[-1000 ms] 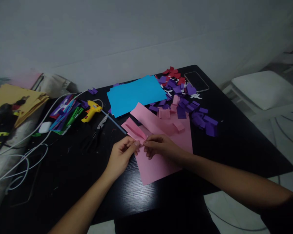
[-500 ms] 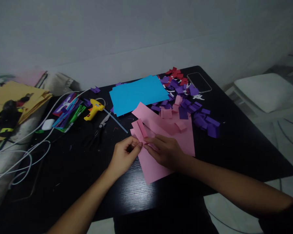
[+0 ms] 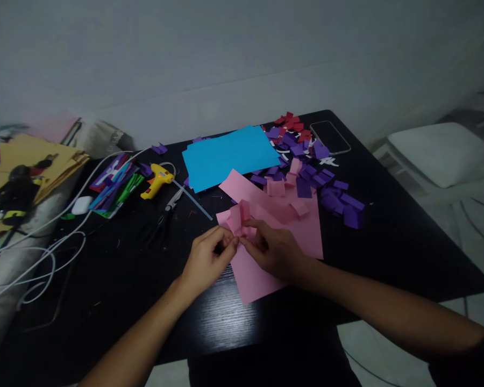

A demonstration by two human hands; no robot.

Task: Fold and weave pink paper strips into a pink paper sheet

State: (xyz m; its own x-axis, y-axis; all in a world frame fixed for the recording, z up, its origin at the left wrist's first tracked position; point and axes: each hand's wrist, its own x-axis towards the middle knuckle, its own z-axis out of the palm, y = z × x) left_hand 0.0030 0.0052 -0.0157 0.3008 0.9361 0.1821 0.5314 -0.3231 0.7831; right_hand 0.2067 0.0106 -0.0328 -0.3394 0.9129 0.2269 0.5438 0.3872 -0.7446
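Note:
A small folded pink paper strip [image 3: 236, 219] stands up between my hands, its folds partly hidden by my fingers. My left hand [image 3: 212, 252] pinches its lower end between thumb and fingertips. From the other side, my right hand [image 3: 274, 250] grips the strip with thumb and bent fingers. Beneath both hands lie pink paper sheets [image 3: 252, 282], with one long pink piece slanting across the top. Several folded pink pieces [image 3: 276, 187] rest on the sheets' far part, beside many small purple paper pieces [image 3: 341, 201].
Blue sheets [image 3: 229, 158] lie at the back. Left of them are a yellow glue gun [image 3: 158, 181] with a glue stick, black-handled scissors [image 3: 161, 223], coloured strips [image 3: 115, 180] and white cables [image 3: 50, 258]. Red scraps [image 3: 294, 123] and a phone [image 3: 329, 136] sit at the back right.
The top of the pink strip has shifted to the right and its folds now stand more upright and apart. Both hands stay close together in nearly the same place.

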